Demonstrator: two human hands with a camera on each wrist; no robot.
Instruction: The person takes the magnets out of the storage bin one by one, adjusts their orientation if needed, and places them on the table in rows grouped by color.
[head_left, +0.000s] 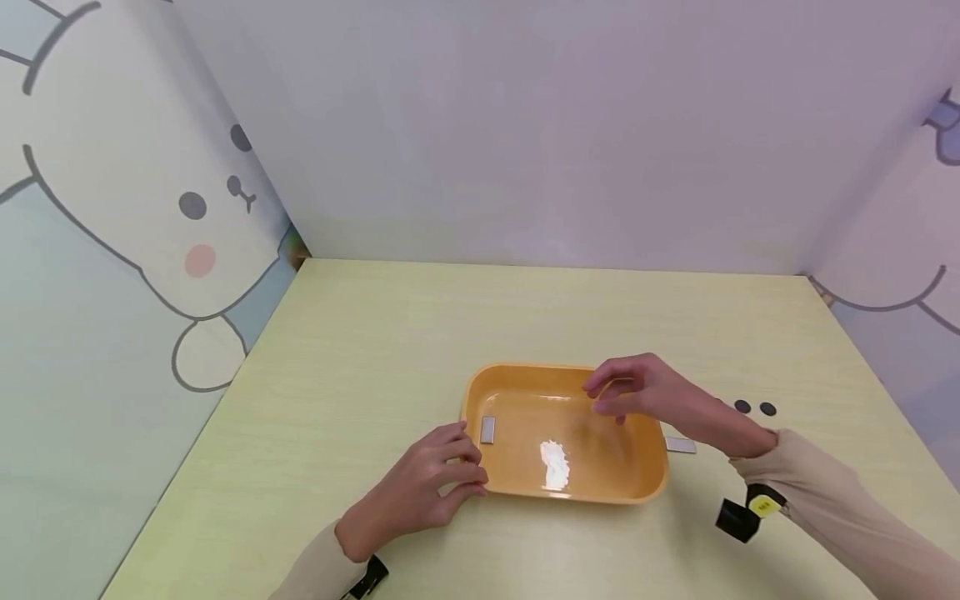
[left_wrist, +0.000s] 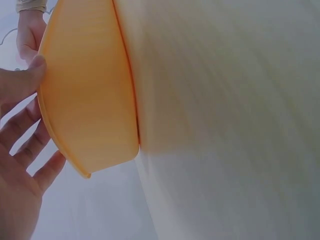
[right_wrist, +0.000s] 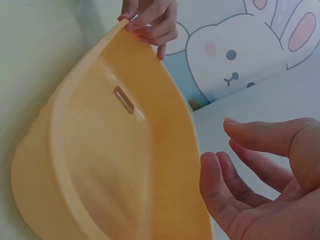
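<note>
An orange rectangular basin (head_left: 525, 483) stands on the table, its inside facing up. My left hand (head_left: 438, 479) holds its left rim; in the left wrist view the thumb (left_wrist: 36, 67) lies on the outer side, with the other fingers along the rim. My right hand (head_left: 637, 387) hovers over the basin's right end, fingers bent and thumb apart from them; nothing shows between them. Inside the basin, near its left wall, lies a small pale rectangular piece (head_left: 488, 430), which the right wrist view also shows as a small bar (right_wrist: 124, 100).
Another pale rectangular piece (head_left: 681, 445) lies on the table just right of the basin. Beyond the right wrist are small black discs (head_left: 768, 409), one partly hidden by the arm. A plain panel (head_left: 555, 150) stands behind the table (head_left: 360, 333), and cartoon-printed walls (head_left: 112, 275) flank it.
</note>
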